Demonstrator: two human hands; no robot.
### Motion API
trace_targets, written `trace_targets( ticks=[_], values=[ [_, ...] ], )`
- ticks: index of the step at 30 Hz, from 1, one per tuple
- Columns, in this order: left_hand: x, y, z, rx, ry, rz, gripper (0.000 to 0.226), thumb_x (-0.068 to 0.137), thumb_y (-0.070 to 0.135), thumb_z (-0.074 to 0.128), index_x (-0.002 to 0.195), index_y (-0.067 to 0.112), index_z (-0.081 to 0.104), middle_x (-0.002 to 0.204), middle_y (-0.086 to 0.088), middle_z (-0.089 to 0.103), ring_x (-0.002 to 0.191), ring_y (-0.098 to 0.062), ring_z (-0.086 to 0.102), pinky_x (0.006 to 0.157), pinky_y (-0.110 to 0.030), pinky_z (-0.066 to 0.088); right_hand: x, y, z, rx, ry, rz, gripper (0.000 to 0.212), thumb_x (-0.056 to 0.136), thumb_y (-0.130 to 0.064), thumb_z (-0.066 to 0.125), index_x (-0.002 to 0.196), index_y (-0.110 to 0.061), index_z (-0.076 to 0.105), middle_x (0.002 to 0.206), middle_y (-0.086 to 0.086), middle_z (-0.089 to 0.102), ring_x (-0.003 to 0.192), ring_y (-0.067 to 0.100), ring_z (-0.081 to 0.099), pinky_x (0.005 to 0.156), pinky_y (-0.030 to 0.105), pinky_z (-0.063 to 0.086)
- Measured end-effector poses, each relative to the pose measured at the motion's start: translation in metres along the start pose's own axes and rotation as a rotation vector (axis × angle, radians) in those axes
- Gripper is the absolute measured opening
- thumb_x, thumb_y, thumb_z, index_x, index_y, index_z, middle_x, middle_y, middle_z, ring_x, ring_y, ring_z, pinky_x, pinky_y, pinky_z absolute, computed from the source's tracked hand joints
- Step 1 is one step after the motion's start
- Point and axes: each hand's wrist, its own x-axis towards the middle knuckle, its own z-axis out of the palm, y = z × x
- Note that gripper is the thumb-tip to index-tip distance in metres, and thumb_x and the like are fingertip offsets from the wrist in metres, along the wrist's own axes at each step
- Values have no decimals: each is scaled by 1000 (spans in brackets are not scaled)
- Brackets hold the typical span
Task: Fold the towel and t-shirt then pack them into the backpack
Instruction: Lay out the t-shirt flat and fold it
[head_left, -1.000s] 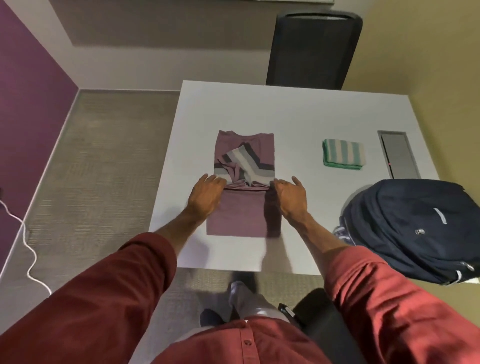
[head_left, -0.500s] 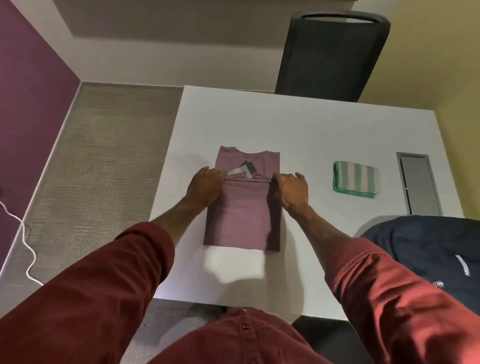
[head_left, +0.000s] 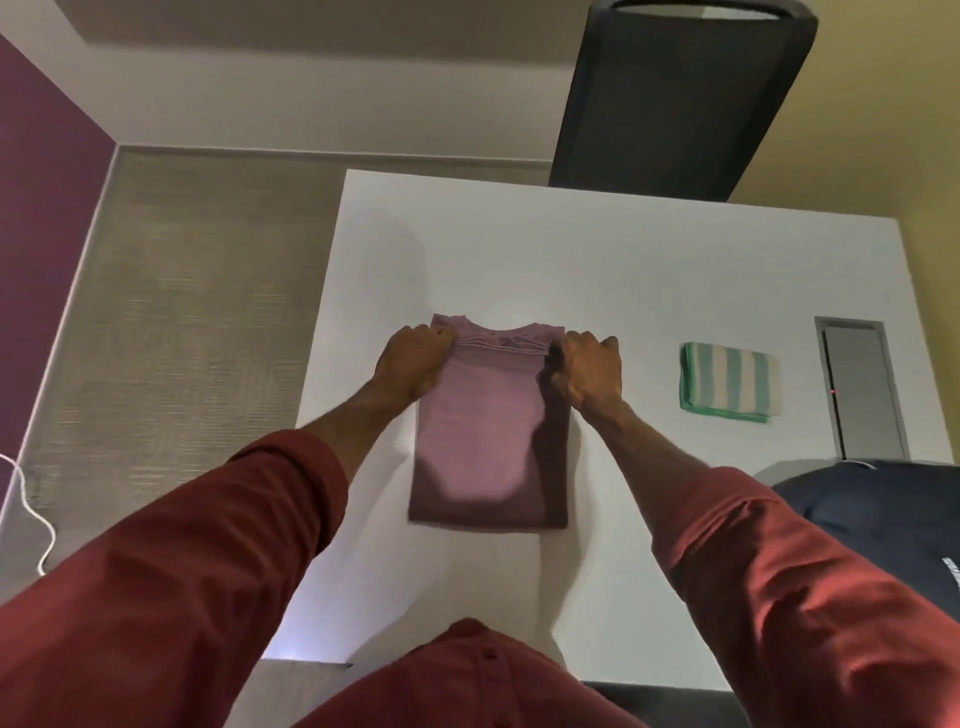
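Left grip (head_left: 415, 358) and right grip (head_left: 589, 369) pinched shut on the folded hem of the t-shirt (head_left: 488, 436), mid-tabletop (head_left: 597, 270). Folded towel (head_left: 730, 382) just right; backpack (head_left: 893, 525) at the edge. Uneven release likely to skew the fold.

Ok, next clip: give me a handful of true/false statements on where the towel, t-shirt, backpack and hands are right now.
1. Both hands grip the folded edge of the t-shirt, left hand and right hand. True.
2. The towel lies unfolded across the table. False: it is a folded striped bundle on the white table, to the right of the t-shirt.
3. The towel is already inside the backpack. False: it is still on the table, apart from the backpack.
4. The backpack sits at the right edge of the view. True.
5. A dark chair stands at the far side of the table. True.
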Motion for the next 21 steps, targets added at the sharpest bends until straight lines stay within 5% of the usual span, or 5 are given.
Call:
trace_targets(
  ticks=[6, 12, 18, 21],
  values=[
    [36, -12, 11, -200, -40, 10, 60, 96, 13, 56, 155, 20, 48, 141, -7, 65, 120, -35, 65, 103, -46, 52, 32, 4, 20, 34, -36, 48, 43, 100, -21, 57, 143, -26, 60, 127, 1, 66, 120, 26, 60, 104, 44, 40],
    [59, -17, 32, -283, -1, -80, 39, 104, 14, 54, 143, 14, 55, 139, -7, 61, 120, -30, 62, 102, -44, 53, 50, 6, 44, 66, -20, 137, 50, 96, -7, 53, 144, -17, 53, 142, 5, 59, 133, 28, 53, 115, 46, 36],
    [30, 16, 74, -246, 275, 28, 45, 117, 18, 38, 156, 0, 51, 164, -17, 48, 157, -34, 40, 127, -50, 33, 17, -10, 74, 98, 62, 70, 52, 105, -24, 47, 156, -21, 46, 164, 0, 40, 153, 21, 38, 128, 49, 23],
    [14, 47, 95, -220, 138, 81, 54, 119, 31, 28, 168, 9, 33, 176, -12, 26, 165, -30, 22, 131, -53, 22, -1, -30, 97, 45, 50, -6, 58, 113, -32, 33, 169, -17, 30, 177, 5, 24, 164, 24, 23, 132, 50, 16]
  ],
)
